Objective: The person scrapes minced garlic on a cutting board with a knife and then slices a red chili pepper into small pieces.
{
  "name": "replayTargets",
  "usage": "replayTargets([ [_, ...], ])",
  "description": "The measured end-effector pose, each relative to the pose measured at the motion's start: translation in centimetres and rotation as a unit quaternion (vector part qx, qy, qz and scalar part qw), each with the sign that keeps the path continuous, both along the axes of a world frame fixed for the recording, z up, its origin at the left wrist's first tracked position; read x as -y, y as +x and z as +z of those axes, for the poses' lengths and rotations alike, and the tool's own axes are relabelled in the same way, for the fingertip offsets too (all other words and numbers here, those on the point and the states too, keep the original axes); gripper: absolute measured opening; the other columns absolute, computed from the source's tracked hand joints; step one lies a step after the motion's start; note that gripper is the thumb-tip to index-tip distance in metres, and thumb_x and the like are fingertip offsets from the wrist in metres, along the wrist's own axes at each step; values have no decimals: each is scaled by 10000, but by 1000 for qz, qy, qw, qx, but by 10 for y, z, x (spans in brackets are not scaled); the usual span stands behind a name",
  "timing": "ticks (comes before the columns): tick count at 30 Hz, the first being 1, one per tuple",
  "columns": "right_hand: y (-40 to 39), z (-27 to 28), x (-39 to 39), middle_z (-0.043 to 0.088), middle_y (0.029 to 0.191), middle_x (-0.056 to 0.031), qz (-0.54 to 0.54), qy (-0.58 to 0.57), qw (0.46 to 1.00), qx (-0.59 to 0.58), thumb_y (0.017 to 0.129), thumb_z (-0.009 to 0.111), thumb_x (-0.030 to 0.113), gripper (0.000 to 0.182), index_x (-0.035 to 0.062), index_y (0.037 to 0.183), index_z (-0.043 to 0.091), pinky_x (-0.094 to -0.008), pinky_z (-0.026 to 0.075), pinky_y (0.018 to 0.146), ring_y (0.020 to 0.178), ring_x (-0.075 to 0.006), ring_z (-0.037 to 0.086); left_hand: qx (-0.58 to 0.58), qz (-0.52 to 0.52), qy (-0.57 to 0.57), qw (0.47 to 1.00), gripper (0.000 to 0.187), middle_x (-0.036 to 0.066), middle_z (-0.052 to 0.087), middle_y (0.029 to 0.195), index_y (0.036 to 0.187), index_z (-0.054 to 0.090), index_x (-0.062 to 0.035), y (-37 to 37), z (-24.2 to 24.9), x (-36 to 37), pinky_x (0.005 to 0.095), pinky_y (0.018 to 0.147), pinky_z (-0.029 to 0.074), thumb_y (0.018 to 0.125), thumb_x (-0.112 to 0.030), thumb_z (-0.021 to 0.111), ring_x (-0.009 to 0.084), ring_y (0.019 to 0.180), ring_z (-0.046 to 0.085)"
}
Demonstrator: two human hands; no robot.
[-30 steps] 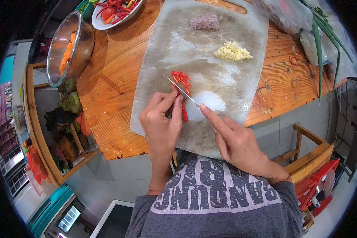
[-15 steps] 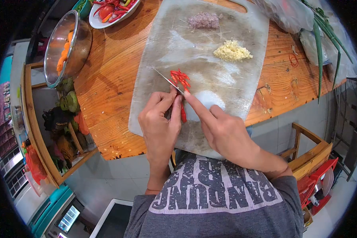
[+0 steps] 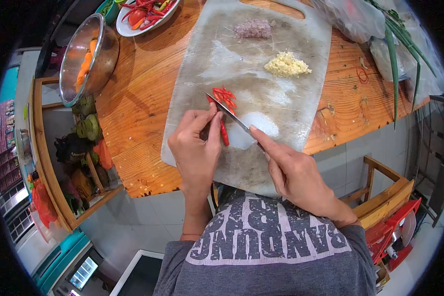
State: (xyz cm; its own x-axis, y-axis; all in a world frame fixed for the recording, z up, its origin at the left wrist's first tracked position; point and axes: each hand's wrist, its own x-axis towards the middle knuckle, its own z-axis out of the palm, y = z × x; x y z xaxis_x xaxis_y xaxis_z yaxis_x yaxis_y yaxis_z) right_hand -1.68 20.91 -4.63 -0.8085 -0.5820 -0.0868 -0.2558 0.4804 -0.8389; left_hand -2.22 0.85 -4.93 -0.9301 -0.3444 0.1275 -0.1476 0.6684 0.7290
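Observation:
My right hand [image 3: 293,170] grips a knife [image 3: 237,119], index finger laid along the top of its blade. The blade crosses a red chili pepper [image 3: 224,133], its tip pointing to the upper left. With fingers pinched together, my left hand [image 3: 198,134] holds the chili against the worn white cutting board [image 3: 190,98]. Cut red chili pieces [image 3: 225,94] lie just beyond the blade. Farther up the board sit a pile of minced pale yellow garlic [image 3: 287,64] and a pile of chopped purplish shallot [image 3: 253,28].
A metal bowl [image 3: 111,54] with orange pieces stands at the left table edge. Behind it, a white plate [image 3: 128,30] holds red chilies and a tomato. Plastic bags [image 3: 352,19] and green onion leaves [image 3: 393,74] lie at the right. A rubber band [image 3: 362,75] rests on the wooden table.
My right hand has drawn the knife back toward the lower right, so its tip now lies nearer the cut pieces. My left hand still pinches the chili, shifted slightly left.

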Motion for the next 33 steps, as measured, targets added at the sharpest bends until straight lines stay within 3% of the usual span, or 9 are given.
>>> replayTargets([
  [7, -2, -3, 2, 569, 790, -177, -10, -20, 999, -22, 921, 584, 11, 674, 156, 1547, 382, -462, 518, 579, 632, -364, 620, 34, 32, 26, 999, 106, 111, 721, 836, 938, 766, 25, 1, 2, -2, 263, 656, 497, 862, -45, 749, 138, 714, 670],
  [10, -3, 1, 2, 551, 775, -169, -5, -5, 1000, -18, 922, 591, 20, 671, 160, 1546, 389, -456, 517, 574, 624, -358, 616, 1, 9, 7, 1000, 160, 106, 693, 815, 1016, 763, 20, 2, -2, 1, 292, 587, 491, 861, -12, 738, 157, 633, 649],
  [16, -2, -2, 6, 542, 768, -162, 1, -7, 1000, -17, 919, 605, 37, 682, 168, 1550, 383, -465, 515, 557, 590, -360, 603, 16, 16, 25, 999, 153, 102, 689, 807, 1007, 762, 20, 2, -2, 1, 289, 585, 488, 859, -6, 732, 156, 629, 647],
  [22, -4, 3, 23, 571, 784, -150, 15, 78, 996, -52, 858, 637, 29, 762, 177, 1555, 366, -460, 551, 549, 611, -375, 645, 10, 5, 4, 1000, 150, 104, 682, 807, 1004, 756, 29, 2, 0, 1, 287, 580, 485, 859, 6, 724, 160, 632, 645],
  [25, -13, 3, 34, 541, 747, -137, 5, 79, 995, -64, 892, 615, -5, 696, 154, 1536, 406, -453, 519, 574, 600, -337, 609, -13, -9, -1, 1000, 146, 106, 682, 811, 1000, 753, 32, 2, -3, 4, 283, 575, 483, 858, 10, 724, 154, 631, 642],
  [28, -9, -1, 34, 581, 818, -160, 12, 81, 994, -70, 825, 636, 6, 789, 164, 1550, 366, -466, 558, 552, 614, -379, 653, -15, 0, -10, 1000, 140, 105, 683, 812, 994, 751, 33, 3, -5, 3, 278, 577, 484, 858, 11, 724, 149, 633, 642],
  [33, 8, 9, 10, 572, 799, -163, 8, 87, 996, -17, 872, 607, -16, 735, 178, 1545, 385, -464, 531, 590, 644, -379, 632, -26, 32, 10, 999, 131, 100, 684, 813, 985, 751, 31, 2, -8, 2, 280, 574, 487, 861, -6, 732, 154, 634, 644],
])
